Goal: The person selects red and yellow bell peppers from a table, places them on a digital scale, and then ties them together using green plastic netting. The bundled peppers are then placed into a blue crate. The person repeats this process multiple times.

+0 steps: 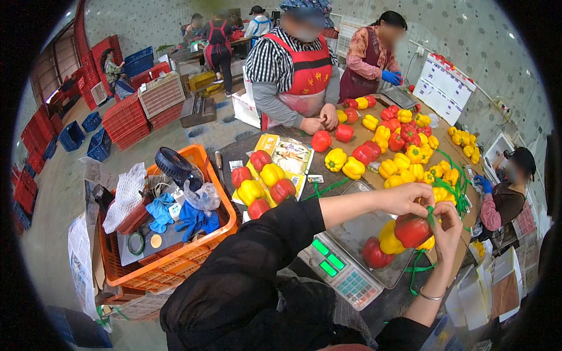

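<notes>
My left hand (pixel 410 198) and my right hand (pixel 447 223) meet at the stem end of a red bell pepper (pixel 412 231), pinching a green tie (pixel 429 211) between their fingertips. A yellow bell pepper (pixel 390 238) and another red bell pepper (pixel 376 253) line up beside it over the metal pan of a digital scale (pixel 351 276), whose green displays are lit. Whether the peppers rest on the pan I cannot tell. A silver bangle is on my right wrist. More green ties (pixel 459 193) lie among yellow peppers beyond my hands.
An orange crate (pixel 175 267) holding a small fan (pixel 173 162) and blue gloves (pixel 191 226) stands at the left. Packed red and yellow peppers (pixel 251 191) lie near its right side. Loose peppers (pixel 336 159) spread across the table. A co-worker (pixel 292 70) stands opposite; others work around.
</notes>
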`<move>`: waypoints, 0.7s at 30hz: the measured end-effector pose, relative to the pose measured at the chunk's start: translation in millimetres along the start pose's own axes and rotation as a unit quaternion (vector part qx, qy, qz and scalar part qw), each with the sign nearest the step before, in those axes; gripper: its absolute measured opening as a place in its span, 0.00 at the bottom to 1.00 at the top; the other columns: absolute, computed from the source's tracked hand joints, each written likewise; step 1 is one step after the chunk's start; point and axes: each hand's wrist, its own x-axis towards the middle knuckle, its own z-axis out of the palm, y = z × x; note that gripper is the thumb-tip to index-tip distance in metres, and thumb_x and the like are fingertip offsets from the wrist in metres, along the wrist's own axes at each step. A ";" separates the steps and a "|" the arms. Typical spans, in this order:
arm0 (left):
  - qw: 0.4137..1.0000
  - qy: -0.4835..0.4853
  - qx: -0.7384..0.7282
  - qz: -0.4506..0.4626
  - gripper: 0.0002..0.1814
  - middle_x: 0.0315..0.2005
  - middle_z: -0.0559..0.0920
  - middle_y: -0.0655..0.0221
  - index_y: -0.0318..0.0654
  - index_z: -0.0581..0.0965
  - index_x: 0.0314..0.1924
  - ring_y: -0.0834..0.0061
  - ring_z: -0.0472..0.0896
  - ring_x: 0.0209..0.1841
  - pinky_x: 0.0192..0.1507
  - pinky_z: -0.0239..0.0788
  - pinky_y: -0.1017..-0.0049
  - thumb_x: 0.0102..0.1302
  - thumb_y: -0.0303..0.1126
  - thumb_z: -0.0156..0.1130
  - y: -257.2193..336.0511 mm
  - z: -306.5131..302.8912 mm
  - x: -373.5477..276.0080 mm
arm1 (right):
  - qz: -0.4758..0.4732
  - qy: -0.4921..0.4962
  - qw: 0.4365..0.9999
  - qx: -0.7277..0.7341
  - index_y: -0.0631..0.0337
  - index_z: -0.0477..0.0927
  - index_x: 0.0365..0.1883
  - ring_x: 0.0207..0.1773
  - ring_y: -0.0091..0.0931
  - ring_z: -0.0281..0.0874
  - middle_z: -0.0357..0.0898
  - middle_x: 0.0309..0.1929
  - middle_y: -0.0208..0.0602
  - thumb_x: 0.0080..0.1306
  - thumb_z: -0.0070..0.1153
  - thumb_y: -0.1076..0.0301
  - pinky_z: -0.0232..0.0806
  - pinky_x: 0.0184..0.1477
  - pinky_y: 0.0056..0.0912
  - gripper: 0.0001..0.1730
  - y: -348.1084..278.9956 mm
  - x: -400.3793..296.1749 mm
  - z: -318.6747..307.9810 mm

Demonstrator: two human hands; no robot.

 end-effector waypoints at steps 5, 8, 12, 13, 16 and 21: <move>0.998 0.051 0.025 -0.022 0.08 0.31 0.73 0.67 0.36 0.73 0.34 0.72 0.73 0.37 0.41 0.65 0.74 0.54 0.27 0.61 -0.1 5.6 -1.4 | 0.004 -0.004 0.999 -0.049 0.65 0.69 0.26 0.30 0.19 0.62 0.67 0.30 0.29 0.50 0.54 0.83 0.57 0.33 0.18 0.08 -3.9 3.0 4.7; 0.993 0.095 0.045 -0.061 0.08 0.30 0.74 0.66 0.36 0.73 0.34 0.70 0.75 0.37 0.41 0.66 0.72 0.53 0.26 0.61 7.0 9.0 -3.6 | -0.001 0.000 0.999 -0.038 0.65 0.68 0.26 0.29 0.19 0.62 0.67 0.29 0.29 0.50 0.53 0.83 0.57 0.32 0.18 0.07 -0.8 3.3 7.8; 0.977 0.175 0.117 -0.031 0.07 0.29 0.75 0.62 0.35 0.73 0.31 0.64 0.76 0.37 0.41 0.66 0.69 0.51 0.25 0.61 9.2 18.9 -5.3 | 0.013 0.018 0.999 -0.035 0.65 0.68 0.26 0.30 0.18 0.61 0.66 0.29 0.29 0.50 0.51 0.84 0.57 0.32 0.17 0.07 -9.5 2.1 9.6; 0.973 0.188 0.130 -0.022 0.07 0.29 0.75 0.62 0.35 0.72 0.31 0.63 0.76 0.37 0.40 0.66 0.68 0.51 0.25 0.61 8.8 21.3 -6.3 | 0.011 0.018 0.999 -0.035 0.65 0.68 0.26 0.30 0.18 0.61 0.66 0.29 0.29 0.50 0.51 0.84 0.57 0.33 0.17 0.07 -9.6 2.2 9.8; 0.963 0.211 0.166 0.015 0.08 0.29 0.75 0.61 0.34 0.72 0.29 0.60 0.76 0.37 0.39 0.67 0.66 0.49 0.24 0.62 11.1 24.8 -7.4 | 0.010 0.021 0.999 -0.026 0.64 0.68 0.26 0.30 0.18 0.61 0.66 0.29 0.29 0.50 0.50 0.84 0.56 0.33 0.17 0.08 -4.0 -1.5 7.4; 0.956 0.220 0.180 0.070 0.09 0.26 0.75 0.61 0.33 0.71 0.28 0.61 0.77 0.33 0.34 0.67 0.67 0.46 0.23 0.63 15.3 26.3 -6.8 | 0.020 0.041 0.999 -0.022 0.64 0.68 0.27 0.31 0.18 0.61 0.65 0.30 0.28 0.50 0.50 0.85 0.56 0.34 0.17 0.08 -4.7 -9.8 6.0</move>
